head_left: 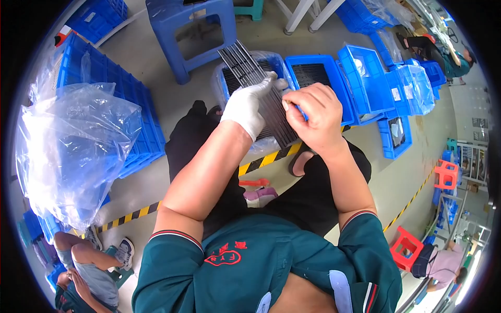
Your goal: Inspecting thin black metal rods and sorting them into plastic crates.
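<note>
My left hand (244, 108), in a white glove, is closed around a bundle of long, thin dark metal strips (241, 60). The bundle slants from far left to near right, side by side like a flat sheet. My bare right hand (315, 117) is beside its right edge with the fingers curled and the thumb pressed in; whatever it pinches is too small to make out. Beneath the bundle is a blue bin lined with clear plastic (279, 63), holding more dark strips. Just right of it, another blue bin (332, 70) contains rows of similar dark strips (309, 75).
A blue plastic stool (180, 44) stands beyond the bins. Tall stacked blue crates (138, 104) with a clear plastic bag (78, 151) rise at left. More blue bins (368, 78) lie to the right. Striped floor tape (269, 159) runs below my hands. Other people sit nearby.
</note>
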The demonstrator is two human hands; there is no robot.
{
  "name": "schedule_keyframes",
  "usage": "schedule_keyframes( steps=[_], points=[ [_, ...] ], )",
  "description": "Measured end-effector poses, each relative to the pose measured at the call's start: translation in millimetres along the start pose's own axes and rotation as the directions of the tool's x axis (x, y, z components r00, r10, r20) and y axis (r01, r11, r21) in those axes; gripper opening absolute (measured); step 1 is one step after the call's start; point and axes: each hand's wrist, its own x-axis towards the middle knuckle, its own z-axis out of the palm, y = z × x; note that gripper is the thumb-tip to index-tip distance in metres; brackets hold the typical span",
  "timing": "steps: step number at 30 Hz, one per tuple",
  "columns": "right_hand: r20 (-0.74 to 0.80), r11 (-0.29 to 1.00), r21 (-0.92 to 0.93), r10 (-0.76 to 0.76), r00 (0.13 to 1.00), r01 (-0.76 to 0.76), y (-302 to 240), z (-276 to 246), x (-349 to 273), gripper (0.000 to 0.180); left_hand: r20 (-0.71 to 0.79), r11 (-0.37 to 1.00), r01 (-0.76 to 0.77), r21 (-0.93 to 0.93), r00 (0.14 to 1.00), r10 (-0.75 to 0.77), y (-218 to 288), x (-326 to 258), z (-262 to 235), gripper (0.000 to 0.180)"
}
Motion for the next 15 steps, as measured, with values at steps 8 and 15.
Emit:
schedule_keyframes(
  steps=[8,15],
  points=[
    [0.059,0.960,0.185,0.202,0.978,-0.209,8.2,6.9,-8.5,0.014,0.042,0.998,0.043,-0.049,0.998,-0.041,2.4,0.1,-0.7,0.016],
    [0.072,1.000,-0.018,-0.015,0.997,0.017,7.2,7.4,-3.5,0.012,0.011,0.999,0.032,-0.004,0.999,-0.032,-0.7,-0.7,3.5,0.017]
  ],
)
